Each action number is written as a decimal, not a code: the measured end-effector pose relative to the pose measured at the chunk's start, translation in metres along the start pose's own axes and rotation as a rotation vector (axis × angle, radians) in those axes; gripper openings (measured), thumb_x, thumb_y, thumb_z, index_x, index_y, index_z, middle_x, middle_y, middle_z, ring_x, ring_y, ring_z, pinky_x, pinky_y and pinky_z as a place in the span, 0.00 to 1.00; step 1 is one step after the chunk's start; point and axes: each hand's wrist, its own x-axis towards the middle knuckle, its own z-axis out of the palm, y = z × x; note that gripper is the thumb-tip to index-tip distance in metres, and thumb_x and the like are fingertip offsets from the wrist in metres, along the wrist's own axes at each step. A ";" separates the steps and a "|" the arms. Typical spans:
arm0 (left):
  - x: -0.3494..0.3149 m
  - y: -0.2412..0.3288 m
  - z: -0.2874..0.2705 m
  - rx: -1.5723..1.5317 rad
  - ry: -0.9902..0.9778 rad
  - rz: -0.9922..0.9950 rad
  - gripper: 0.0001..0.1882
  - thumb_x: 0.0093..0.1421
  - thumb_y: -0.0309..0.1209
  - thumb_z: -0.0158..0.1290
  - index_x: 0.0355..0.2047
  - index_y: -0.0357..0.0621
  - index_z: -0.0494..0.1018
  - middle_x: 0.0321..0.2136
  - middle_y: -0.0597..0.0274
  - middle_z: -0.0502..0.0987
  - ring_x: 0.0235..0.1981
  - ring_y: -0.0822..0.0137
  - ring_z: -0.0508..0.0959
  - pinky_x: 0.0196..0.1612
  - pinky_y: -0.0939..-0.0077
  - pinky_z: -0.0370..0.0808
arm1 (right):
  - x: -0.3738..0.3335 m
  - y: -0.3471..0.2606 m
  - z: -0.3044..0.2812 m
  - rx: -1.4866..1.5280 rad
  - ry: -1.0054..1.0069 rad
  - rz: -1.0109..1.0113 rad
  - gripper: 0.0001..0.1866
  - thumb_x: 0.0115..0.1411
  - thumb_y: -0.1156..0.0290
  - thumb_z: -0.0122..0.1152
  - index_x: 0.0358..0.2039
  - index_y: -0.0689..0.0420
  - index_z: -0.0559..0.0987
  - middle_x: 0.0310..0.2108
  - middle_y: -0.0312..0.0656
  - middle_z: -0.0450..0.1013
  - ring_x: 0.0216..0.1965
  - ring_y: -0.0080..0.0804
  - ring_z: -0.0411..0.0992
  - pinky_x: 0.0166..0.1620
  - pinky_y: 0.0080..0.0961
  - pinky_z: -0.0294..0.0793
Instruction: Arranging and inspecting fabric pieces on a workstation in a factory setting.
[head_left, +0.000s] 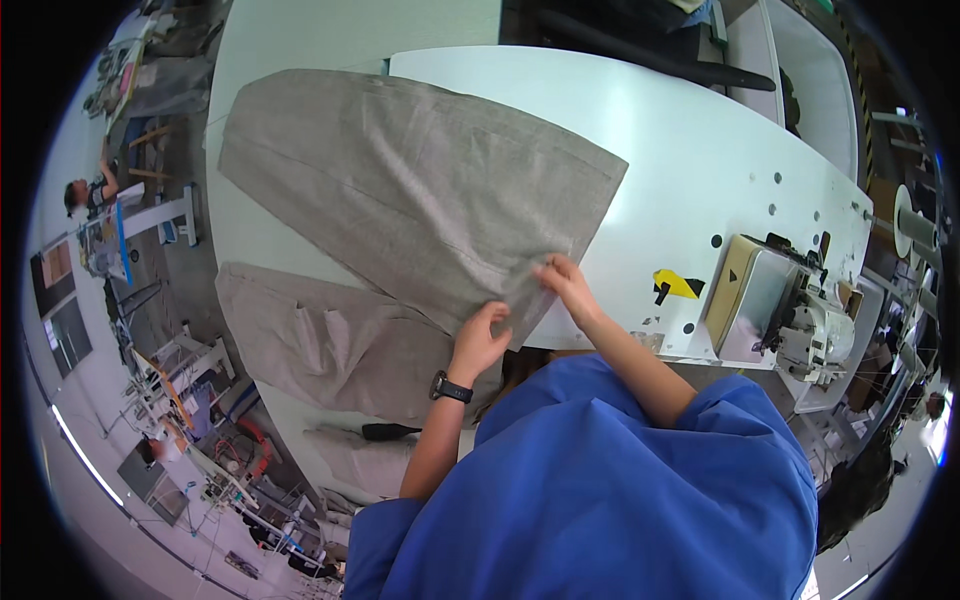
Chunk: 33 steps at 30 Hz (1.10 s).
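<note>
A large grey-brown garment piece, tapered and seamed like a trouser leg, lies spread over the white tabletop. My right hand is closed in a pinch at its near right edge. Beside it, my left hand, with a dark watch on the wrist, rests over the near corner of the cloth. Its fingers are bent but apart, and nothing shows between them. A second grey-brown piece lies rumpled to the left of that hand, partly under the first.
On the right of the table stands a sewing machine, with a yellow and black tag stuck nearby. A thread cone is at the far right. More cloth and a black object lie near left. Another person is far off.
</note>
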 end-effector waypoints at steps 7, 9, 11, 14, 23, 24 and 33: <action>0.080 0.067 0.032 0.048 0.305 0.204 0.25 0.51 0.35 0.57 0.46 0.36 0.64 0.41 0.49 0.70 0.43 0.58 0.72 0.46 0.64 0.67 | 0.007 -0.015 0.006 0.165 0.077 -0.205 0.07 0.48 0.77 0.55 0.30 0.62 0.75 0.24 0.43 0.72 0.26 0.24 0.69 0.30 0.27 0.68; 0.093 0.067 0.034 0.287 0.245 0.119 0.24 0.51 0.34 0.56 0.45 0.35 0.65 0.41 0.49 0.71 0.42 0.57 0.72 0.46 0.64 0.67 | 0.000 -0.013 -0.009 -0.059 -0.151 -0.280 0.06 0.49 0.78 0.54 0.29 0.63 0.75 0.24 0.41 0.72 0.26 0.23 0.69 0.30 0.25 0.68; 0.097 0.059 0.033 0.783 0.062 -0.065 0.22 0.51 0.32 0.56 0.44 0.34 0.66 0.40 0.50 0.72 0.40 0.57 0.73 0.45 0.65 0.68 | 0.002 -0.012 -0.041 -0.200 -0.234 -0.212 0.08 0.50 0.79 0.54 0.33 0.64 0.74 0.28 0.40 0.73 0.28 0.20 0.69 0.33 0.21 0.68; 0.096 0.041 0.035 0.498 0.188 0.072 0.20 0.51 0.30 0.55 0.42 0.33 0.67 0.39 0.52 0.72 0.39 0.59 0.74 0.45 0.66 0.68 | 0.018 -0.015 -0.076 -0.078 0.389 -0.113 0.09 0.50 0.79 0.56 0.34 0.63 0.75 0.26 0.38 0.73 0.29 0.19 0.69 0.33 0.20 0.69; 0.109 0.041 0.041 -0.651 0.236 -0.236 0.16 0.52 0.25 0.53 0.43 0.38 0.68 0.40 0.62 0.73 0.40 0.67 0.72 0.42 0.74 0.69 | 0.051 -0.049 -0.083 -0.222 0.719 -0.001 0.05 0.47 0.75 0.59 0.22 0.60 0.72 0.21 0.39 0.71 0.24 0.28 0.70 0.32 0.23 0.70; 0.111 0.046 0.040 -0.663 0.227 -0.152 0.16 0.52 0.25 0.53 0.43 0.38 0.68 0.40 0.62 0.73 0.40 0.67 0.72 0.42 0.74 0.69 | 0.045 -0.051 -0.077 -0.300 0.804 -0.094 0.06 0.47 0.75 0.60 0.21 0.60 0.71 0.20 0.38 0.71 0.24 0.30 0.71 0.33 0.23 0.70; 0.111 0.051 0.040 -0.578 0.339 -0.243 0.22 0.54 0.26 0.53 0.49 0.36 0.63 0.46 0.55 0.68 0.44 0.67 0.70 0.46 0.75 0.66 | 0.025 -0.061 -0.072 -0.391 0.283 -0.409 0.04 0.49 0.73 0.56 0.27 0.59 0.75 0.35 0.44 0.72 0.38 0.42 0.70 0.39 0.32 0.70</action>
